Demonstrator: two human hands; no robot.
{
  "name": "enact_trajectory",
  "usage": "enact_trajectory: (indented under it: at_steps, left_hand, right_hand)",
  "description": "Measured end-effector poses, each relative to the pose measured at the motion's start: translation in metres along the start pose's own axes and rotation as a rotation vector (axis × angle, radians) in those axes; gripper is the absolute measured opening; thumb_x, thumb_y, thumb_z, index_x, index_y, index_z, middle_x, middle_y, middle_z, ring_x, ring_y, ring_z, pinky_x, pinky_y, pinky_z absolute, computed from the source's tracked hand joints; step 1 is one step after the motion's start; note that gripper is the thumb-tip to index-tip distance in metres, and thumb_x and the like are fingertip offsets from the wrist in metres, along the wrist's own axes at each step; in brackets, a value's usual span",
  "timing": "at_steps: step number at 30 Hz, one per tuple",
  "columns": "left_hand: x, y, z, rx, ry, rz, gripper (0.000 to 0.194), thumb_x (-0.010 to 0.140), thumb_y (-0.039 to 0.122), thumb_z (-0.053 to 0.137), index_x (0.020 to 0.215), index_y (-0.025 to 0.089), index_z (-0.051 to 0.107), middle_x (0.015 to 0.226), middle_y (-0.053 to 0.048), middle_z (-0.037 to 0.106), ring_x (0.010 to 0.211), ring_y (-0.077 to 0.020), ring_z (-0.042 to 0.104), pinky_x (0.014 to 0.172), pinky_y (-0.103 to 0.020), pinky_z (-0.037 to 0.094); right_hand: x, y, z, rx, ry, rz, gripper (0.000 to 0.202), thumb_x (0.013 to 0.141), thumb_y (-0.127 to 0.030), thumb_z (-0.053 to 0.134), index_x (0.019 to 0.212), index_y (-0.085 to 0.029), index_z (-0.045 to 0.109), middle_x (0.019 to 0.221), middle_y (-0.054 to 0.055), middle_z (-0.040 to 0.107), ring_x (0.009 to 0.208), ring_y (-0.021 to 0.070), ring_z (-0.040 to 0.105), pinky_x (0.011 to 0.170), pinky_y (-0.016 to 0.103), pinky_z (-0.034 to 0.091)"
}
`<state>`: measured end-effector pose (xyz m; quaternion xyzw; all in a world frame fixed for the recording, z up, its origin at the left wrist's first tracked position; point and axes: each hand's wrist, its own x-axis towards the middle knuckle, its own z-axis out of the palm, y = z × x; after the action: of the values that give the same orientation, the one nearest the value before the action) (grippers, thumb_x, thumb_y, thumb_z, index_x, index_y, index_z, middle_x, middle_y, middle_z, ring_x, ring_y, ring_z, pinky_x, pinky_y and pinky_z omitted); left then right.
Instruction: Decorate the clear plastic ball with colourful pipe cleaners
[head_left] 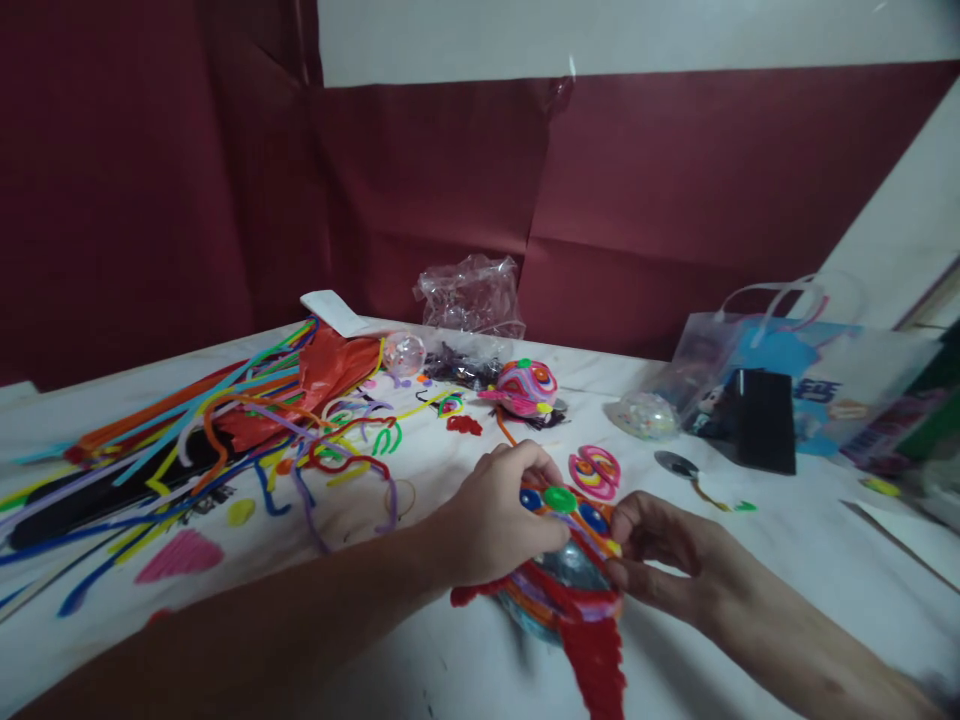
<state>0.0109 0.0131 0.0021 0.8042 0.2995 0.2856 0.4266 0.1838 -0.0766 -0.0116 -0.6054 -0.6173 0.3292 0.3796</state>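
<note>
Between my hands, near the table's front edge, is a round craft fish covered in coloured pipe cleaners. It has blue and green button-like discs at the top, a grey shiny patch and a red fuzzy tail. My left hand grips its left side, thumb across the top. On the right edge, my right hand pinches by a small yellow piece; whether the fingers hold a loose part or only the fish cannot be made out. A pink pipe-cleaner spiral lies just behind the fish.
A second pink craft fish stands farther back. Loose pipe cleaners and a red bag spread over the left. Clear plastic packaging stands at the back. To the right are a clear dome, a black phone-like box and a printed bag.
</note>
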Motion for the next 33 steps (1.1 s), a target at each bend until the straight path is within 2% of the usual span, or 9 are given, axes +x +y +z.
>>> enact_trajectory:
  at_steps: [3,10,14,18,20,21,24,28,33]
  left_hand:
    - [0.002,-0.002,0.002,-0.032,-0.007,-0.002,0.028,0.059,0.015,0.06,0.087,0.017,0.059,0.09,-0.003,0.058,0.091,-0.0189,0.052,0.08,-0.028,0.041]
    - [0.0,0.001,0.005,-0.086,0.007,-0.13,0.027,0.06,0.015,0.059,0.086,0.016,0.059,0.091,-0.002,0.056,0.077,-0.0138,0.052,0.067,-0.024,0.04]
    - [-0.001,0.001,0.008,-0.239,-0.065,-0.175,0.027,0.061,0.016,0.058,0.088,0.017,0.055,0.089,-0.001,0.059,0.069,-0.0106,0.052,0.063,-0.022,0.04]
    - [-0.001,0.0,0.009,-0.316,-0.089,-0.205,0.026,0.064,0.016,0.056,0.09,0.017,0.051,0.081,0.001,0.061,0.067,-0.0111,0.054,0.061,-0.022,0.041]
    - [-0.002,-0.001,0.009,-0.342,-0.073,-0.205,0.029,0.065,0.015,0.056,0.093,0.017,0.051,0.086,-0.001,0.061,0.071,-0.0124,0.056,0.063,-0.023,0.042]
    - [-0.002,-0.001,0.009,-0.353,-0.064,-0.204,0.031,0.065,0.015,0.055,0.096,0.017,0.05,0.09,-0.002,0.061,0.075,-0.0132,0.057,0.064,-0.023,0.043]
    - [-0.003,-0.002,0.009,-0.35,-0.043,-0.199,0.037,0.065,0.015,0.056,0.102,0.017,0.05,0.1,-0.004,0.059,0.084,-0.0152,0.058,0.069,-0.024,0.043]
    - [-0.004,-0.001,0.011,-0.33,-0.031,-0.223,0.039,0.064,0.017,0.058,0.103,0.017,0.051,0.1,-0.005,0.059,0.084,-0.0162,0.058,0.069,-0.024,0.043]
    - [-0.006,0.001,0.012,-0.358,-0.026,-0.229,0.041,0.062,0.016,0.059,0.102,0.017,0.049,0.09,-0.002,0.059,0.073,-0.0128,0.056,0.064,-0.023,0.042]
  right_hand:
    - [0.0,-0.001,-0.001,0.018,-0.001,-0.002,0.022,0.073,-0.04,0.059,0.074,-0.021,0.048,0.072,0.002,0.058,0.069,0.0191,0.054,0.064,0.03,0.044]
    - [-0.002,-0.004,0.0,0.018,-0.008,0.011,0.021,0.075,-0.038,0.058,0.075,-0.019,0.049,0.072,0.002,0.057,0.068,0.0179,0.049,0.062,0.03,0.04]
    - [-0.004,-0.002,0.0,0.04,0.015,-0.001,0.022,0.077,-0.038,0.059,0.077,-0.019,0.05,0.072,0.001,0.056,0.068,0.0171,0.049,0.063,0.03,0.041]
    - [-0.01,0.0,-0.022,0.073,0.025,-0.056,0.03,0.078,-0.046,0.061,0.089,-0.019,0.054,0.083,0.004,0.061,0.076,0.0183,0.055,0.067,0.028,0.045]
    - [-0.015,0.004,-0.042,-0.081,0.13,-0.025,0.042,0.078,-0.057,0.053,0.096,-0.019,0.054,0.087,0.007,0.063,0.079,0.0214,0.059,0.067,0.03,0.047]
    - [-0.017,0.009,-0.051,-0.256,0.165,0.023,0.046,0.079,-0.06,0.046,0.098,-0.019,0.055,0.091,0.008,0.064,0.082,0.0229,0.061,0.069,0.031,0.048]
    - [-0.023,0.032,-0.07,-0.589,0.203,0.193,0.036,0.078,-0.048,0.046,0.094,-0.02,0.062,0.098,0.012,0.066,0.085,0.0287,0.062,0.075,0.039,0.047]
    - [-0.03,0.069,-0.069,-0.88,0.176,0.351,0.013,0.067,-0.024,0.055,0.074,-0.018,0.064,0.082,0.015,0.065,0.08,0.0371,0.062,0.07,0.045,0.044]
    - [-0.031,0.093,-0.063,-1.017,0.133,0.371,0.012,0.069,-0.019,0.053,0.075,-0.019,0.064,0.081,0.012,0.062,0.076,0.0312,0.062,0.061,0.036,0.041]
